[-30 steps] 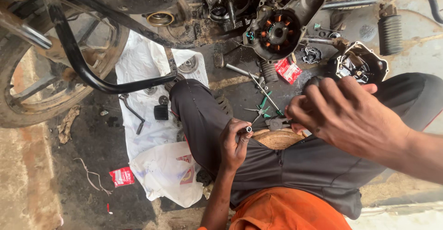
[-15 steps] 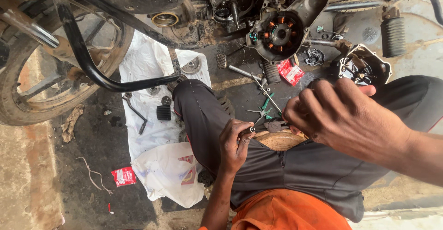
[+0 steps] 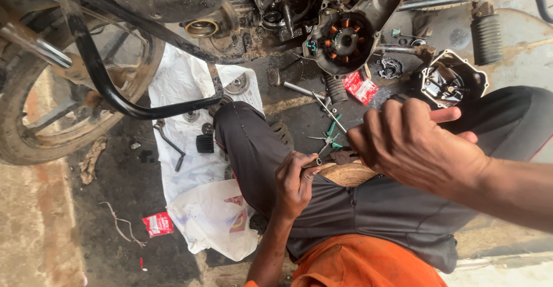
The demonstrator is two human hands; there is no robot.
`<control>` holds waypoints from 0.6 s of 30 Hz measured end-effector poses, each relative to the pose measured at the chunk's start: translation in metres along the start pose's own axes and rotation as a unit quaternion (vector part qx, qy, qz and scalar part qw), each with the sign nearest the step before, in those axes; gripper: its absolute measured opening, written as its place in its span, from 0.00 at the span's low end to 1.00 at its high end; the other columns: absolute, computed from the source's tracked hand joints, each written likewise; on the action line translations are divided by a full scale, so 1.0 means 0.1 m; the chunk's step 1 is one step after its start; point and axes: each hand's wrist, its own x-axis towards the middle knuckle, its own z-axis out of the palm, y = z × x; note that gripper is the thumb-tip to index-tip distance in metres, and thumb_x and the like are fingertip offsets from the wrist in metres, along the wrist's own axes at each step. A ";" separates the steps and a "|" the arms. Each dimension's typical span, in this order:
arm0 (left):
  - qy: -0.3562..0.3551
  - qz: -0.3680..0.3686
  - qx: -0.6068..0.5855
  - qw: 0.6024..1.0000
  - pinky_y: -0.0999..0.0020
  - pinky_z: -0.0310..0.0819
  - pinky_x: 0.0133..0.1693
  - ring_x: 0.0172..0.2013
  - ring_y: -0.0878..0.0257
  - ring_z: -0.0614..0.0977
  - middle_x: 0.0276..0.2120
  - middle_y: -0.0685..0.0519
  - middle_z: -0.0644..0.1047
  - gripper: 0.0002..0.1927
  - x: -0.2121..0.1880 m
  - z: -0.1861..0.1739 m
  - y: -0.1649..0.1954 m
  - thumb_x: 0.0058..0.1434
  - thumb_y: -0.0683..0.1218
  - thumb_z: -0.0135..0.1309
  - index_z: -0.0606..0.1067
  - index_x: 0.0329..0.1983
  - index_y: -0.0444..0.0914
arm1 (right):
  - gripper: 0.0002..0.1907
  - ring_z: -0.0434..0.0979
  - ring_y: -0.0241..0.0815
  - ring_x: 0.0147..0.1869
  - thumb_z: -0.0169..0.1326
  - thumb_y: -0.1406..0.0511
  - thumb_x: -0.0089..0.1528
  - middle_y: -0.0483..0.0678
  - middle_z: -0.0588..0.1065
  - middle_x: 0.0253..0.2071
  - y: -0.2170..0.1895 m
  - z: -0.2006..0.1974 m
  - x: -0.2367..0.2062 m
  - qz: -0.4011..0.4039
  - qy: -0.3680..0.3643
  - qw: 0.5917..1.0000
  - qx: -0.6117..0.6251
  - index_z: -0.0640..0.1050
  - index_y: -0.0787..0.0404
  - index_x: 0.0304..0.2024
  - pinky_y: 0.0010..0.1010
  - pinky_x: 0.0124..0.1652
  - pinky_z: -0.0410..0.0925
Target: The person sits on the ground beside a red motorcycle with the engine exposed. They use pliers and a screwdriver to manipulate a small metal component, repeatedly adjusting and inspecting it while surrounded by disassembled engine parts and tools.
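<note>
Both hands at work on a wooden block over the lap, beside a stripped motorcycle engine.

The left hand [image 3: 296, 183] is closed around a thin metal tool [image 3: 314, 164], tip at the wooden block [image 3: 347, 173] at its 3 o'clock. The right hand [image 3: 412, 143] curls over the block's far end; what it grips is hidden. The block is rough, rounded and resting on soft dark trousers [image 3: 368, 206], so it could rock and the smooth tool slip toward the thigh. At 12 o'clock hangs the engine cover [image 3: 345, 39] with copper coils; green pliers [image 3: 329, 140] lie on gritty floor.
</note>
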 end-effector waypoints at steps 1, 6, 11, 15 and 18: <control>0.005 -0.005 -0.005 1.000 0.62 0.74 0.35 0.33 0.55 0.80 0.34 0.45 0.77 0.08 0.00 0.00 0.00 0.70 0.41 0.56 0.73 0.45 0.31 | 0.17 0.59 0.37 0.25 0.36 0.54 0.67 0.39 0.59 0.24 0.00 0.02 0.01 0.005 0.008 1.000 0.010 0.68 0.58 0.33 0.31 0.24 0.50; 0.001 -0.011 0.005 1.000 0.62 0.74 0.35 0.34 0.55 0.80 0.35 0.45 0.78 0.08 -0.04 0.05 -0.05 0.70 0.42 0.56 0.73 0.46 0.31 | 0.14 0.59 0.40 0.26 0.38 0.58 0.68 0.41 0.60 0.23 0.04 0.11 0.03 0.027 0.019 0.999 0.030 0.68 0.57 0.32 0.31 0.21 0.50; 0.025 -0.058 -0.030 0.998 0.69 0.78 0.36 0.34 0.63 0.81 0.35 0.49 0.78 0.06 -0.11 0.03 -0.14 0.70 0.39 0.54 0.73 0.47 0.32 | 0.27 0.60 0.39 0.25 0.28 0.46 0.65 0.40 0.61 0.23 0.21 0.23 -0.07 -0.001 -0.001 1.000 -0.008 0.68 0.58 0.36 0.30 0.22 0.51; 0.023 -0.071 -0.158 0.985 0.73 0.76 0.38 0.36 0.67 0.78 0.37 0.50 0.75 0.07 -0.16 0.04 -0.17 0.69 0.35 0.54 0.72 0.49 0.32 | 0.28 0.60 0.38 0.24 0.31 0.42 0.66 0.40 0.61 0.24 0.22 0.27 -0.16 0.034 0.013 0.999 0.001 0.69 0.57 0.38 0.30 0.23 0.51; 0.023 -0.047 -0.197 0.979 0.74 0.74 0.40 0.37 0.68 0.76 0.40 0.50 0.73 0.10 -0.19 0.09 -0.17 0.68 0.33 0.54 0.70 0.50 0.32 | 0.22 0.60 0.36 0.26 0.35 0.47 0.68 0.38 0.61 0.24 0.15 0.23 -0.18 0.036 0.013 0.999 0.036 0.68 0.56 0.37 0.28 0.23 0.52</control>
